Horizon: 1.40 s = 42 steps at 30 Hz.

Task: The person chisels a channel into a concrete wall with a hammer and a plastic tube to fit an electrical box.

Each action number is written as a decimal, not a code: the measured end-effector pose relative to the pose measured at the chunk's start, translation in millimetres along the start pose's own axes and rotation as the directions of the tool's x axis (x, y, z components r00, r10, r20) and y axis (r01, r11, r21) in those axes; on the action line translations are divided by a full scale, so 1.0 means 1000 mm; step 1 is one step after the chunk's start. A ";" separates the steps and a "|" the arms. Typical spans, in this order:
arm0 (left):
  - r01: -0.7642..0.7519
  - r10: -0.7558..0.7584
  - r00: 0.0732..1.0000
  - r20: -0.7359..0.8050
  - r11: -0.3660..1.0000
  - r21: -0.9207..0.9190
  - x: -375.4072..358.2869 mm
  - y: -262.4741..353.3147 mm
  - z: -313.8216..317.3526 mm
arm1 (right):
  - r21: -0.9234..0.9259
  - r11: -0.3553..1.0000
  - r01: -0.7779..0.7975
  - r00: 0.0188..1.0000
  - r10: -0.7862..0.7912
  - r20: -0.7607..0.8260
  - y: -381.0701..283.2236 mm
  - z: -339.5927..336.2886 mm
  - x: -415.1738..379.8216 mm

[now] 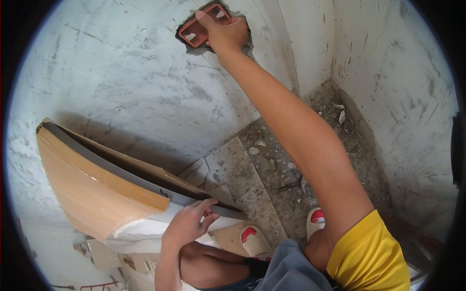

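My right hand [225, 33] reaches up to the wall and grips a reddish-brown junction box [198, 38], thumb on its front. The box sits tilted at a rough-edged hole [248, 46] cut in the wall; the fingers behind it are partly hidden. Lower down, my left hand [191, 222] is beside the grey edge of a long panel [182, 199] partly wrapped in cardboard [97, 179]. Its fingers are bent and slightly apart, with nothing seen between them.
Scuffed pale walls [388, 72] meet at a corner on the right. Rubble [272, 160] and loose chips cover the floor there, beside broken-edged tiles [242, 165]. The cardboard-wrapped panel leans at the left. My sandals [252, 238] are below, near the panel's end.
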State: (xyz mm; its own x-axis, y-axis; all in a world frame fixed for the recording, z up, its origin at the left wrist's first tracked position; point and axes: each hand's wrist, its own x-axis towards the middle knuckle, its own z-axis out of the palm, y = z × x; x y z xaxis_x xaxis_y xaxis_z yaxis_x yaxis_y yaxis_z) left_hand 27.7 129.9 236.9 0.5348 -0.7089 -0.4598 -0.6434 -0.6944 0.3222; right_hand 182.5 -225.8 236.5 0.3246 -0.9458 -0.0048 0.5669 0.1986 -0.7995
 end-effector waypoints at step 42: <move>-0.035 0.035 0.999 0.018 0.999 0.006 0.002 -0.008 0.001 | -0.280 0.953 0.118 0.993 -0.117 0.023 -0.038 -0.014 -0.022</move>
State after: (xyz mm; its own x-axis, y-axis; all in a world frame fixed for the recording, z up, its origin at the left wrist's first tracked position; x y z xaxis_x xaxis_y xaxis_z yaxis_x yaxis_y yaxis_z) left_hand 32.8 134.3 232.8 0.5019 -0.7304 -0.4633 -0.6652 -0.6683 0.3330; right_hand 143.6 -216.1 258.8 0.2731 -0.9565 0.1022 0.3664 0.0052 -0.9304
